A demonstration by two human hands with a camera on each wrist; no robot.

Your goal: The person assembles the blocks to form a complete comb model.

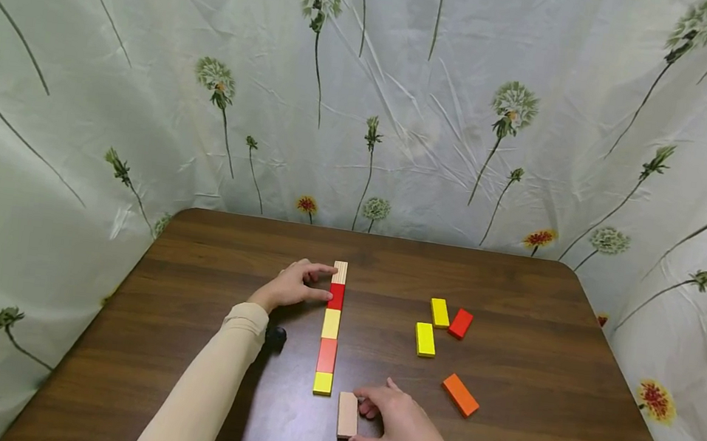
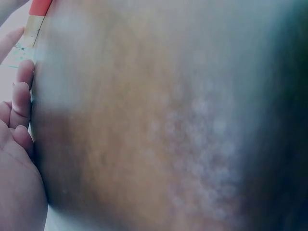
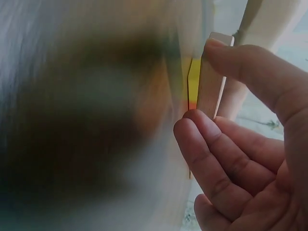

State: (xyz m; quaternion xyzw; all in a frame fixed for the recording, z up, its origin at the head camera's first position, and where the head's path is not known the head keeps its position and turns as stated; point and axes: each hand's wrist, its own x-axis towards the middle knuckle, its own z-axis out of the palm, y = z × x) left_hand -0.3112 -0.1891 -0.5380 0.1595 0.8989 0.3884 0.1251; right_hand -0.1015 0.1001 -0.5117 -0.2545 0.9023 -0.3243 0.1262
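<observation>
A straight row of flat rectangular blocks runs from a plain wood-grain block [image 1: 340, 272] at the far end, through a red block [image 1: 336, 296], to a yellow block [image 1: 322, 383] at the near end. My left hand [image 1: 293, 285] lies along the row's left side, index finger against the far block and thumb touching the red one. Just right of the near end, my right hand [image 1: 400, 429] pinches a plain wooden block [image 1: 348, 415] between thumb and fingers. The right wrist view shows this wooden block [image 3: 211, 79] beside the thumb, the yellow block behind it.
Loose on the right half of the brown table [image 1: 533, 438] lie two yellow blocks [image 1: 425, 339], a red block [image 1: 460, 324] and an orange block [image 1: 461, 395]. A small black object [image 1: 275, 338] sits beside the left sleeve. A flower-printed curtain [image 1: 408, 108] hangs behind.
</observation>
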